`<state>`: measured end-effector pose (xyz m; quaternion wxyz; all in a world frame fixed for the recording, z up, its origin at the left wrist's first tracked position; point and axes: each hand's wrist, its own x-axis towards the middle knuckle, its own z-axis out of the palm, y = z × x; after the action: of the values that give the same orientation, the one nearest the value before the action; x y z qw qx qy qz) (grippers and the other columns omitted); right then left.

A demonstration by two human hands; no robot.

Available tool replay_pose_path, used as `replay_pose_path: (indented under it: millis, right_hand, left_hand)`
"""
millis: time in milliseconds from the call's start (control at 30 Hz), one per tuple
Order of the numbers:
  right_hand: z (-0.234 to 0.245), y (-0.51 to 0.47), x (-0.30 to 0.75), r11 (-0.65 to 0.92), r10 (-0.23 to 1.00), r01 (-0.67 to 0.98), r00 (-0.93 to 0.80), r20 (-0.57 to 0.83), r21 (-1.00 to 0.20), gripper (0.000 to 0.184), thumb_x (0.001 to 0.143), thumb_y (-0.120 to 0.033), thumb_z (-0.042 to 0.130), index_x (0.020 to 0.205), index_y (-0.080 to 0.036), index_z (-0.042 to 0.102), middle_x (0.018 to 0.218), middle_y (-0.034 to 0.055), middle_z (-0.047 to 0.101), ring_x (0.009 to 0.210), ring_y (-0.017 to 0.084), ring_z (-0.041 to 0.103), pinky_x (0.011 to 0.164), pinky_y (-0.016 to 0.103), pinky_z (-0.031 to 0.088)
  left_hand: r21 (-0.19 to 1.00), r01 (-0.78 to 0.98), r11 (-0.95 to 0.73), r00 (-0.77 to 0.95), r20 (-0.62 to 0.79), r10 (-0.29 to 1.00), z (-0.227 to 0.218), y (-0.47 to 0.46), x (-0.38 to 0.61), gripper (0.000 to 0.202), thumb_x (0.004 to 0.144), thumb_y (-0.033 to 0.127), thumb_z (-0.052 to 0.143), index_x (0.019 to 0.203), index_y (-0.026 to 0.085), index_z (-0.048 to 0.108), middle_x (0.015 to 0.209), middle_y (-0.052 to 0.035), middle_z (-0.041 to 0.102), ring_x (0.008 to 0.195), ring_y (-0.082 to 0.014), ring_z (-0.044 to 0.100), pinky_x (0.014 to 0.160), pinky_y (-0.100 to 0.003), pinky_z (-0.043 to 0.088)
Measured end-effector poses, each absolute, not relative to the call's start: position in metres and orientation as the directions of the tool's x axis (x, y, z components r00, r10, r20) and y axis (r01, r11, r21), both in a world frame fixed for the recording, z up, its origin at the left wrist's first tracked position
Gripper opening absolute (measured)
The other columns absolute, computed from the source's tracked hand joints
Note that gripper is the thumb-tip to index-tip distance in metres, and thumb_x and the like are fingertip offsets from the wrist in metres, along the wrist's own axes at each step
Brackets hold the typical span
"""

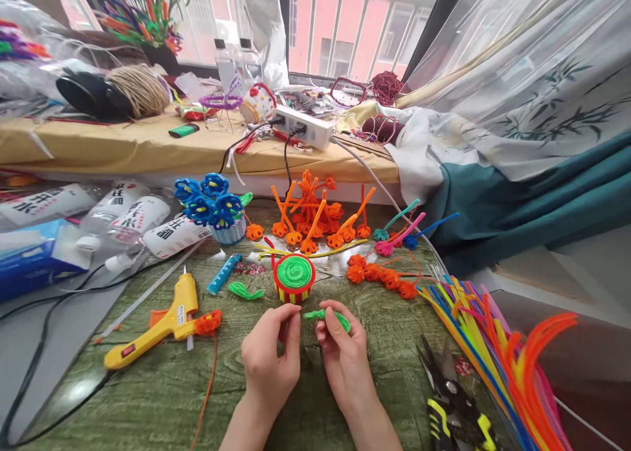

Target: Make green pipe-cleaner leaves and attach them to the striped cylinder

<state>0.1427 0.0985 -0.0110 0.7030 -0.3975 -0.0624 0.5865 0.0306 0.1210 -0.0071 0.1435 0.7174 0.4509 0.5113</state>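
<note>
**Bench holdings, listed by place from the grip**

1. Right hand (345, 356): grip clamped, thumb and forefinger closed on a green pipe-cleaner leaf (331, 318), which is held just above the bench (162, 392).
2. Left hand (270, 362): fingertips drawn together just left of the leaf's free end. Whether this grip has hold of the tip cannot be told.
3. Striped pot (294, 286): just beyond both grips, upright, with red and yellow bands. Its mouth is filled by 1 green spiral disc (294, 271) of coiled pipe cleaner.
4. Loose green leaf (245, 292): lies flat on the bench, beyond the left grip and just left of the pot.
5. Pale blue cup (229, 233): farther beyond and to the left. It holds a bunch of blue flowers (210, 201).
6. Orange flowers (310, 217): a loose heap beyond the pot, in no container, stems pointing every way.
7. Glue gun (160, 326): yellow, on its side, well left of the left grip. An orange rosette (209, 321) touches its nozzle.
8. Pipe-cleaner bundle (493, 359): mixed colours, fanned out well right of the right grip.
9. Cutters (453, 405): black and yellow, near the right wrist, beside the bundle.
10. Power strip (303, 126): white, on the far ledge, 2 black plugs in it.
</note>
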Motion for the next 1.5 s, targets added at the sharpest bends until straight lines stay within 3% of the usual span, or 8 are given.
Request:
replay_pose_path:
  millis: [267,533,1000,1233,1500]
  right_hand:
    - [-0.004,0.099,0.140,-0.007,0.904,-0.848,0.221,-0.366,-0.530,0.029,0.060,-0.030,0.095,0.080,-0.017,0.078,0.058,-0.0046,0.067,0.051,0.003,0.059,0.046,0.008,0.047]
    - [0.001,0.099,0.144,-0.013,0.938,-0.848,0.173,-0.299,-0.530,0.036,0.052,-0.024,0.098,0.082,-0.017,0.079,0.070,0.0033,0.078,0.059,0.007,0.071,0.057,0.009,0.056]
    - [0.006,0.097,0.150,-0.038,0.973,-0.806,0.106,-0.207,-0.591,0.028,0.060,-0.030,0.094,0.078,-0.016,0.078,0.053,-0.0019,0.068,0.039,0.002,0.056,0.036,0.006,0.038]
    - [0.004,0.098,0.157,-0.066,0.977,-0.776,0.079,-0.200,-0.627,0.026,0.063,-0.033,0.091,0.075,-0.015,0.077,0.047,-0.0025,0.065,0.031,0.002,0.050,0.030,0.007,0.029]
    - [0.004,0.096,0.159,-0.103,0.983,-0.748,0.026,-0.184,-0.656,0.025,0.067,-0.032,0.089,0.078,-0.016,0.073,0.049,-0.0023,0.067,0.032,0.003,0.051,0.032,0.009,0.032]
  left_hand:
    - [0.713,0.442,-0.545,0.055,0.584,0.810,-0.003,0.122,0.031,0.008,0.095,0.022,0.059,0.094,0.015,0.063,0.073,0.0038,0.065,0.052,-0.0080,0.058,0.048,-0.021,0.049]
    - [0.775,0.359,-0.520,0.060,0.537,0.841,-0.003,0.120,0.027,0.019,0.096,0.032,0.059,0.093,0.015,0.064,0.069,0.0051,0.062,0.049,-0.0075,0.056,0.046,-0.021,0.048]
    - [0.837,0.285,-0.468,0.187,0.430,0.883,0.015,0.118,0.016,0.008,0.089,0.020,0.062,0.086,0.017,0.069,0.064,0.0033,0.068,0.049,-0.0091,0.054,0.047,-0.019,0.041]
    - [0.838,0.293,-0.461,0.226,0.408,0.885,0.016,0.122,0.015,0.005,0.089,0.021,0.061,0.089,0.018,0.066,0.059,0.0050,0.063,0.046,-0.0088,0.047,0.045,-0.018,0.036]
    - [0.834,0.305,-0.459,0.278,0.383,0.881,0.017,0.124,0.013,0.008,0.088,0.023,0.059,0.084,0.019,0.064,0.056,0.0051,0.061,0.045,-0.0100,0.046,0.046,-0.020,0.035]
